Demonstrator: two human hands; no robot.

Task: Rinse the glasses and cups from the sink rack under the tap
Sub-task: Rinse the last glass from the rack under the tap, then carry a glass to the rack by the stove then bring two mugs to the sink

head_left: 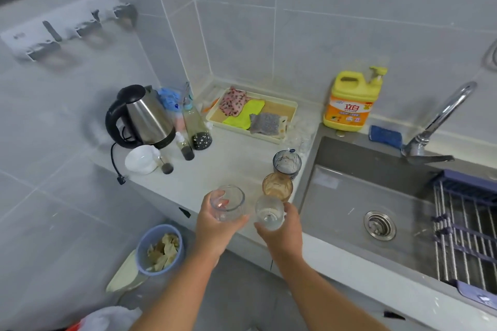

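My left hand (215, 226) grips a clear glass (228, 203) just above the white counter's front edge. Right beside it, my right hand (285, 228) holds a second clear glass (269, 212) from its right side. Behind these stand an amber glass (277, 186) and a bluish-grey glass (287, 163) on the counter, close to the sink's left rim. The sink (349, 209) lies to the right with a drain (380, 225). A slatted sink rack (465, 231) spans its right end and looks bare. The chrome tap (441, 121) rises behind the sink.
A yellow detergent bottle (351, 101) and a blue sponge (385, 136) sit behind the sink. A tray of cloths (252, 114), a kettle (142, 118), small bottles (196, 129) and a white bowl (141, 160) fill the counter's back left. A blue bin (160, 250) stands on the floor.
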